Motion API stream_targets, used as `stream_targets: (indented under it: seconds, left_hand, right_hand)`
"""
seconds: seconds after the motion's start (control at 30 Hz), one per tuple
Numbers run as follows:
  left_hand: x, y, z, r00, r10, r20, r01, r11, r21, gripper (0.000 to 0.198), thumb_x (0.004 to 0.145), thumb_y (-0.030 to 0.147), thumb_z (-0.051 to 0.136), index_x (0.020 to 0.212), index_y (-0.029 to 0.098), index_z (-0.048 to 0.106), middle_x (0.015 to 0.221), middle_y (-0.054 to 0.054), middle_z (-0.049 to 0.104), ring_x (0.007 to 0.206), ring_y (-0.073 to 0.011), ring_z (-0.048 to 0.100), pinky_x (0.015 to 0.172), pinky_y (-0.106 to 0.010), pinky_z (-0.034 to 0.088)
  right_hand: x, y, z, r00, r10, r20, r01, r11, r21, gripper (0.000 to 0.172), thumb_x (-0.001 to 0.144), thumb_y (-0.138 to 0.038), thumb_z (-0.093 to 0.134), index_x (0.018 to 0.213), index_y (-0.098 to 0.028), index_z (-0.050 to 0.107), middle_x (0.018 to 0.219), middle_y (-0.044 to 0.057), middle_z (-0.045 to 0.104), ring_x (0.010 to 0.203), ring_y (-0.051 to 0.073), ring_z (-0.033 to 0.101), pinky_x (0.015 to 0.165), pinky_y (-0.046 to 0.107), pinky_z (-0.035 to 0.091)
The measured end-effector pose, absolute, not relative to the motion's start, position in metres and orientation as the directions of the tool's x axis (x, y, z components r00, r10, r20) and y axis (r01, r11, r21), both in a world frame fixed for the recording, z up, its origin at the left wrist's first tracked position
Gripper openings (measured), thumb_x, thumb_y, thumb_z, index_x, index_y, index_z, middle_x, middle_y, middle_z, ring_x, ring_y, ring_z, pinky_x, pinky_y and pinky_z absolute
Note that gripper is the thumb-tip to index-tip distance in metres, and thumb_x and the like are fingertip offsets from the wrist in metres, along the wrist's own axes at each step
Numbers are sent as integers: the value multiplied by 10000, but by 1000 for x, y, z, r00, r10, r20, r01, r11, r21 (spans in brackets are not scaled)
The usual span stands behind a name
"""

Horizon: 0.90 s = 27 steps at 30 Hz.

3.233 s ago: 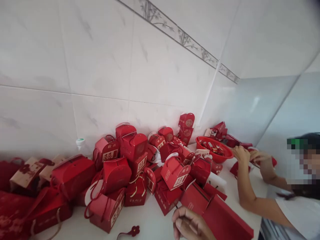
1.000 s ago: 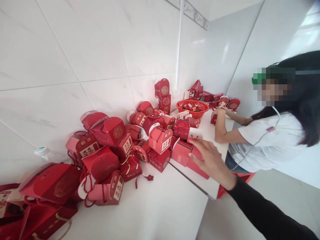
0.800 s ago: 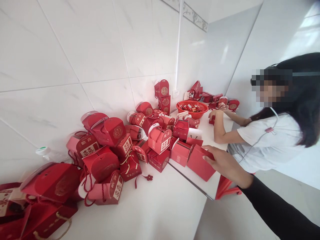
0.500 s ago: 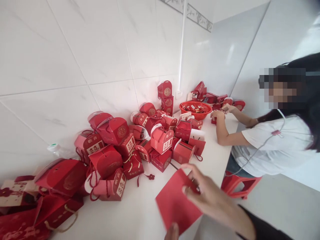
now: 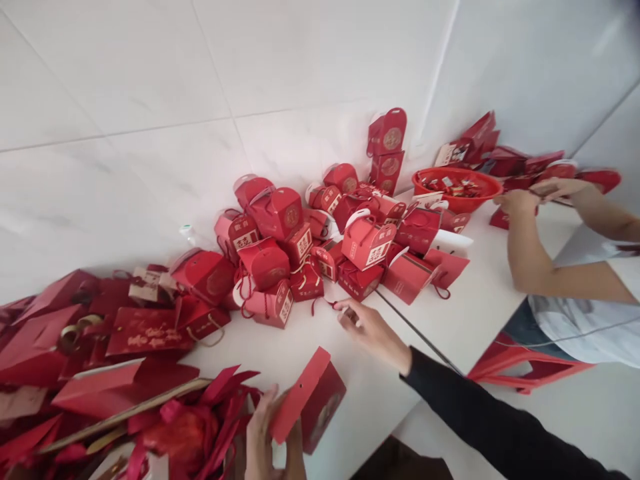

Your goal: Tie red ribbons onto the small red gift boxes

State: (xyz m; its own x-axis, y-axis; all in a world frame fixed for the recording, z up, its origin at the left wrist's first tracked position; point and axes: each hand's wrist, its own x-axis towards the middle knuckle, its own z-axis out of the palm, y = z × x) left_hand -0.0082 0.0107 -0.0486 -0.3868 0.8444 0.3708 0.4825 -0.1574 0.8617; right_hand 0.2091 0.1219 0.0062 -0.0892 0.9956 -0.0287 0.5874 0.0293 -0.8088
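My left hand [image 5: 265, 433] grips a red paper gift box [image 5: 325, 407] from its left side, at the bottom of the view. The box is tilted, with a flap bearing a small hole and a faint round gold print on its side. Over the white table [image 5: 300, 333], my right hand [image 5: 370, 330] reaches forward with curled fingers. Its fingertips pinch the end of a thin red cord [image 5: 315, 305] by the piled boxes; the tip of the cord is partly hidden by the fingers.
Red gift boxes [image 5: 367, 243] are heaped along the wall. More boxes and red ribbons [image 5: 220, 407] lie at the left. A red basin [image 5: 460, 193] of wrapped sweets stands farther back. At the right, a co-worker's hands [image 5: 530, 197] handle a small red box beside a red stool [image 5: 525, 367].
The view has swung left. The red box has moved from between both hands into my left hand alone and now shows its side. My right hand has let go of it and reached to the cord.
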Motion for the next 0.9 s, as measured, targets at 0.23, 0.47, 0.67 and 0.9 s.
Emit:
stream_targets:
  seconds: [0.23,0.47,0.67,0.9]
  left_hand:
    - [-23,25,-31,-87,780,619,618,-445,648,277,955,75,587,1149,225,716,1084,-53,746,1035,-168,714,913,-264,577]
    - [-13,22,-23,-151,805,574,569,-404,716,184,945,128,637,1096,223,681,1053,-58,729,1041,-177,703,881,-269,585]
    - [-3,23,-32,-313,776,547,557,-317,768,204,938,154,666,1128,229,671,1046,-50,748,971,-163,730,867,-256,584]
    - [-8,19,-32,-383,861,334,500,-111,859,190,910,367,716,1013,208,715,955,-40,775,866,-176,742,811,-260,577]
  right_hand:
    - [204,174,-50,-45,997,-61,810,1,-586,325,1017,-352,639,1294,-182,625,1245,91,673,1057,238,684,920,462,584]
    - [212,172,-63,-26,997,-77,878,-14,-479,247,1012,-326,648,1201,-167,660,1194,79,686,1010,219,691,885,434,596]
    - [224,166,-66,-50,997,-55,850,14,-527,196,1001,-292,663,1156,-173,680,1237,84,677,1102,238,666,953,464,571]
    - [238,166,-74,-29,982,-189,684,-118,-719,227,998,-325,672,1154,-160,676,1148,70,702,988,211,698,872,422,601]
